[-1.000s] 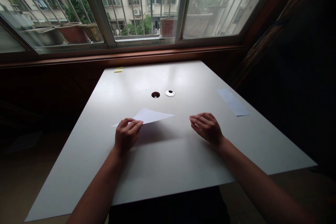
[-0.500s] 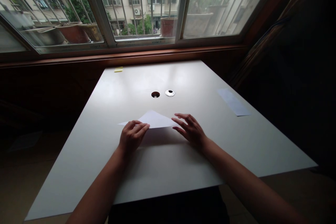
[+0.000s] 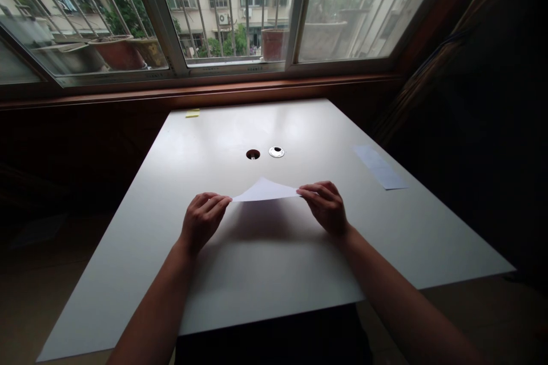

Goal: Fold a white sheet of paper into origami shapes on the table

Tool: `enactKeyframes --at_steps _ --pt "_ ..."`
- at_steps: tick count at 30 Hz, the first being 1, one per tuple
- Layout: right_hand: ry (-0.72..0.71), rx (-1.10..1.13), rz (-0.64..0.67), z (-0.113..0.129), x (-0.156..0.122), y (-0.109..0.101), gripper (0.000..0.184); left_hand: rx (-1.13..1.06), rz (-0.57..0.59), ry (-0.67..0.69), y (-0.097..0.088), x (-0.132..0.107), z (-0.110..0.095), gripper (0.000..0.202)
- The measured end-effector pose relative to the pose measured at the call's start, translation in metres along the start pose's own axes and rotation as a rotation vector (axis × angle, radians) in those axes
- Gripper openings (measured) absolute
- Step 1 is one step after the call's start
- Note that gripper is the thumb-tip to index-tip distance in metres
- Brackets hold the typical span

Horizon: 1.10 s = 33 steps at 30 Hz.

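Note:
A white sheet of paper (image 3: 264, 190), folded into a triangle, is held above the table with its peak pointing away from me. My left hand (image 3: 204, 218) pinches its left corner between thumb and fingers. On the other side, my right hand (image 3: 326, 204) is closed on the right corner. The paper's near edge runs almost straight between both hands, and a shadow falls on the tabletop beneath it. The corner tips are hidden by my fingers.
The white table (image 3: 274, 274) reaches toward a barred window. Beyond the paper are a round hole (image 3: 253, 154) and a round cover (image 3: 276, 152). A paper strip (image 3: 380, 167) lies on the right, and a yellow sticky note (image 3: 192, 113) at the far left edge.
My right hand, with fingers apart before, now pinches the right corner. My left hand has slid out to the left corner. The paper has shifted slightly right and is raised.

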State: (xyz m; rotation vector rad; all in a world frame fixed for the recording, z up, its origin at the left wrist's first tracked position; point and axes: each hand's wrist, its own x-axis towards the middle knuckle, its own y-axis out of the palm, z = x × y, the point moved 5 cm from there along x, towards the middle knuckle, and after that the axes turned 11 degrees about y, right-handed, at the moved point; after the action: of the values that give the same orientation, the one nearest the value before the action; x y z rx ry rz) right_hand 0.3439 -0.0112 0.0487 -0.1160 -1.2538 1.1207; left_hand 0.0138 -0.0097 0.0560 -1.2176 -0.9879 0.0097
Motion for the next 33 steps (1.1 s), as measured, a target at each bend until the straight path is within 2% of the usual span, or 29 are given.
enactKeyframes --at_steps 4,9,12,15,21,24,27,30,33 --pt "0.081 0.052 -0.055 -0.008 0.002 -0.007 0.03 -0.057 -0.104 -0.092 -0.008 -0.004 0.012 0.028" --pt "0.175 0.162 -0.077 -0.008 0.005 -0.009 0.026 -0.108 -0.313 -0.254 -0.025 -0.014 0.031 0.023" --pt "0.312 0.254 -0.125 -0.013 0.004 -0.009 0.018 -0.103 -0.418 -0.361 -0.032 -0.02 0.042 0.018" --pt "0.489 0.395 -0.102 -0.021 0.001 -0.001 0.014 -0.164 -0.466 -0.479 -0.032 -0.025 0.049 0.018" --pt "0.793 0.714 0.063 -0.022 -0.004 0.026 0.027 -0.563 -0.476 -0.656 -0.009 -0.028 0.053 0.031" --pt "0.889 0.808 0.166 -0.015 -0.006 0.039 0.035 -0.836 -0.48 -0.721 0.007 -0.031 0.055 0.042" --pt "0.954 0.872 0.302 -0.008 -0.008 0.051 0.043 -1.044 -0.415 -0.783 0.023 -0.034 0.055 0.051" --pt "1.007 0.921 0.397 -0.004 -0.009 0.058 0.047 -1.099 -0.309 -0.806 0.032 -0.035 0.052 0.058" --pt "1.065 0.908 0.456 0.0 -0.009 0.064 0.046 -0.98 -0.183 -0.732 0.033 -0.034 0.047 0.055"
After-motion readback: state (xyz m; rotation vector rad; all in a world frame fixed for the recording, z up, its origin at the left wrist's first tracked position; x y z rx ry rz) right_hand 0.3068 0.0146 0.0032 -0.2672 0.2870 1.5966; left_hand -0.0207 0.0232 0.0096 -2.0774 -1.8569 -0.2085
